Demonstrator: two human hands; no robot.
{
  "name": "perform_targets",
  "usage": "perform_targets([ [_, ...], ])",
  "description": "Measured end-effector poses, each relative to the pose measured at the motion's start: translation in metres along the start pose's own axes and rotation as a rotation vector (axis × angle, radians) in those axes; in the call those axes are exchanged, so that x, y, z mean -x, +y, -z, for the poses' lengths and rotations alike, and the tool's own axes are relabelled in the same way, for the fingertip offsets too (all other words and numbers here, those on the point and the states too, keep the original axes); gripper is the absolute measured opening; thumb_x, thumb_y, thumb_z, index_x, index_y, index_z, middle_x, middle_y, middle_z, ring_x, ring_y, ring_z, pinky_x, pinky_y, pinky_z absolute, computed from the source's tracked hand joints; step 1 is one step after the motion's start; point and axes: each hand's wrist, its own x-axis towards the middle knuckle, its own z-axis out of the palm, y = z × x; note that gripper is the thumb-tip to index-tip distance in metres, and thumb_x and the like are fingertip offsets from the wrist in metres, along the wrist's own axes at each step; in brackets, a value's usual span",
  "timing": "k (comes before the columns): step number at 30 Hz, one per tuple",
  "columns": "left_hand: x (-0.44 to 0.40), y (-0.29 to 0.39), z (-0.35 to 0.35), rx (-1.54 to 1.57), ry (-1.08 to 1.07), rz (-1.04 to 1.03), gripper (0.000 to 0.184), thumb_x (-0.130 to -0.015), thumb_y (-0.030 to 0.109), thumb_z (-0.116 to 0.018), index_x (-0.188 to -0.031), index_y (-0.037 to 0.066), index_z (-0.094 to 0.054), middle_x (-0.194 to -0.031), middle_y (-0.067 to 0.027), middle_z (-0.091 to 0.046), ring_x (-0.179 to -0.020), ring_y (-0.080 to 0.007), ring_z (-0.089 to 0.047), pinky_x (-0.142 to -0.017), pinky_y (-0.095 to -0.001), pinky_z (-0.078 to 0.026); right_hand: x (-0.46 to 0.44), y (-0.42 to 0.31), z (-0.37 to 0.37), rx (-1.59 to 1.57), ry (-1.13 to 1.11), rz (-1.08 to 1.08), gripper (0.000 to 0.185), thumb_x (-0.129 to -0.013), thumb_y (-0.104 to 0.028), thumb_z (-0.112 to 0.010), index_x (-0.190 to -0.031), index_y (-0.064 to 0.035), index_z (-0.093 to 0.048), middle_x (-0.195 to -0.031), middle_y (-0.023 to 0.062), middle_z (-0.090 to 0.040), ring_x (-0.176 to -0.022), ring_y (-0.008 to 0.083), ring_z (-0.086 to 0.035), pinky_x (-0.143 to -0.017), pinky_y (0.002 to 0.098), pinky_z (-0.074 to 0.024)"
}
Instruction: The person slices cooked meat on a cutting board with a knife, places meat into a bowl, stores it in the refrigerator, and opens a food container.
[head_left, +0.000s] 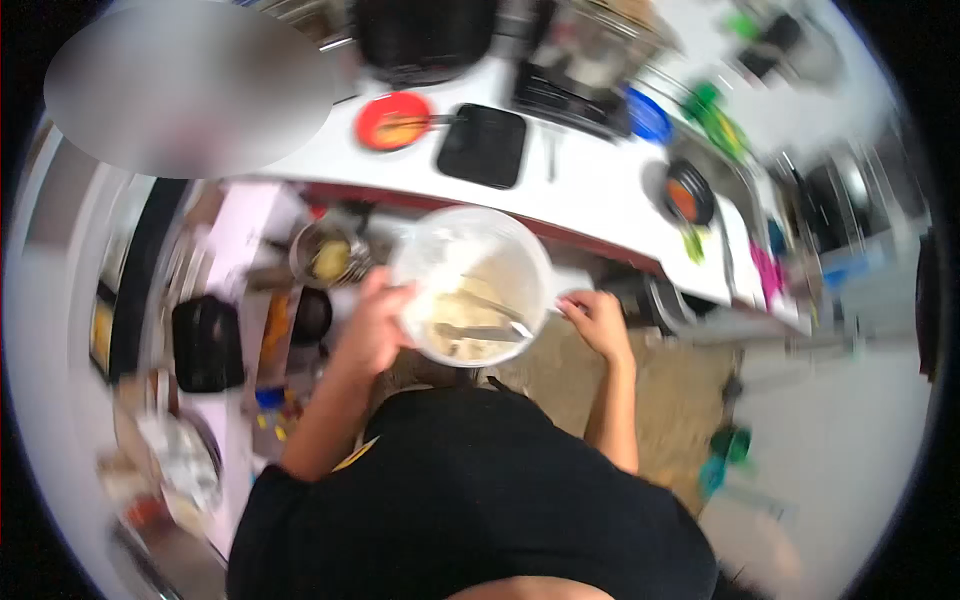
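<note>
A white round tub (540, 262) is held up in front of my body, below the counter's front edge. Pale powdery or doughy contents and what looks like a metal utensil (478, 332) lie inside it. My left hand (378, 322) is closed on the tub's left side. At the tub's right side is my right hand (598, 322), its thumb and fingers pinched together near the rim; whether they grip the rim or something small is too blurred to tell.
On the white counter (605, 190) are a red plate (368, 122), a black tray (482, 146), a stove (570, 100), a blue plate (648, 116) and a black pan (705, 190). Lower left, a shelf holds a metal bowl (303, 255) and a black container (207, 343).
</note>
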Motion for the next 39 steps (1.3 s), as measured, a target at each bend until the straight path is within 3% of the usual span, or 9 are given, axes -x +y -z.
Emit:
perform_targets([
  [3, 0.006, -0.058, -0.009, -0.017, 0.166, 0.020, 0.037, -0.075, 0.011, -0.064, -0.105, 0.006, -0.043, -0.086, -0.0063, -0.055, -0.061, -0.0144, -0.059, -0.039, -0.0272, -0.049, -0.010, 0.024, 0.014, -0.064, -0.008, -0.016, 0.020, -0.083, -0.017, -0.065, -0.087, 0.0022, -0.068, -0.065, 0.0091, -0.064, -0.063, 0.0122, -0.061, -0.059, 0.0262, -0.0473],
  [8, 0.051, -0.096, 0.010, -0.073, 0.385, -0.079, 0.029, -0.076, 0.012, -0.066, -0.092, 0.007, -0.043, -0.077, -0.0040, -0.051, -0.053, -0.0107, -0.054, -0.037, -0.0233, -0.045, -0.053, 0.000, 0.001, -0.369, -0.201, -0.006, 0.024, -0.091, -0.019, -0.056, -0.091, 0.0023, -0.066, -0.070, 0.0063, -0.064, -0.052, 0.0061, -0.048, -0.048, 0.0217, -0.0403],
  [20, 0.129, -0.072, 0.151, 0.028, 0.743, -0.208, 0.028, -0.075, 0.013, -0.065, -0.091, 0.010, -0.042, -0.080, -0.0032, -0.048, -0.061, -0.0151, -0.057, -0.038, -0.0283, -0.045, -0.076, -0.277, -0.143, -0.181, -0.489, 0.840, 0.017, -0.082, -0.017, -0.066, -0.089, -0.0015, -0.068, -0.069, 0.0104, -0.064, -0.056, 0.0103, -0.056, -0.054, 0.0251, -0.0449],
  [26, 0.117, -0.082, 0.219, -0.093, 0.614, -0.364, 0.029, -0.073, 0.006, -0.065, -0.087, 0.011, -0.040, -0.078, -0.0007, -0.047, -0.061, -0.0094, -0.051, -0.041, -0.0216, -0.040, -0.103, -0.268, -0.210, 0.663, -0.760, 0.479, 0.052, -0.086, -0.047, -0.056, -0.091, 0.0033, -0.065, -0.080, 0.0191, -0.065, -0.063, 0.0253, -0.061, -0.059, 0.0339, -0.0503],
  [29, 0.090, -0.057, 0.203, -0.094, 0.453, -0.255, 0.028, -0.073, 0.004, -0.064, -0.087, 0.011, -0.041, -0.078, -0.0004, -0.047, -0.063, -0.0085, -0.050, -0.044, -0.0211, -0.041, -0.120, -0.194, -0.202, 0.242, -1.120, 0.006, 0.068, -0.086, -0.055, -0.053, -0.111, 0.0077, -0.056, -0.103, 0.0222, -0.061, -0.075, 0.0254, -0.063, -0.062, 0.0345, -0.0522],
  [32, 0.049, -0.039, 0.167, -0.183, 0.228, -0.147, 0.028, -0.074, 0.006, -0.065, -0.092, 0.010, -0.044, -0.084, -0.0009, -0.050, -0.065, -0.0079, -0.051, -0.043, -0.0215, -0.041, -0.092, -0.157, -0.151, 0.072, -1.006, -0.087, 0.079, -0.084, -0.057, -0.055, -0.127, 0.0077, -0.042, -0.117, 0.0232, -0.054, -0.081, 0.0216, -0.063, -0.062, 0.0347, -0.0527],
  [34, 0.029, -0.009, 0.124, -0.181, 0.035, -0.023, 0.032, -0.077, 0.013, -0.068, -0.099, 0.011, -0.044, -0.086, -0.0007, -0.050, -0.070, -0.0077, -0.052, -0.041, -0.0214, -0.043, -0.072, -0.134, -0.107, 0.068, -0.637, -0.065, 0.076, -0.084, -0.050, -0.059, -0.129, 0.0071, -0.040, -0.122, 0.0235, -0.050, -0.082, 0.0190, -0.061, -0.065, 0.0327, -0.0522],
  [37, -0.002, 0.017, 0.045, -0.118, -0.246, 0.028, 0.048, -0.082, 0.029, -0.069, -0.113, 0.012, -0.036, -0.095, -0.0034, -0.047, -0.070, -0.0095, -0.053, -0.046, -0.0212, -0.046, -0.048, -0.121, -0.019, -0.297, -0.236, -0.192, 0.042, -0.075, -0.014, -0.059, -0.114, -0.0006, -0.051, -0.094, 0.0100, -0.060, -0.084, 0.0178, -0.055, -0.075, 0.0307, -0.0454],
  [39, -0.014, 0.019, -0.002, -0.084, -0.449, -0.173, 0.060, -0.084, 0.037, -0.066, -0.123, 0.011, -0.029, -0.105, -0.0070, -0.043, -0.068, -0.0111, -0.053, -0.054, -0.0236, -0.050, -0.034, -0.091, 0.041, -0.468, 0.123, -0.328, 0.048, -0.071, -0.016, -0.060, -0.115, 0.0006, -0.051, -0.095, 0.0099, -0.060, -0.088, 0.0191, -0.056, -0.078, 0.0315, -0.0443],
])
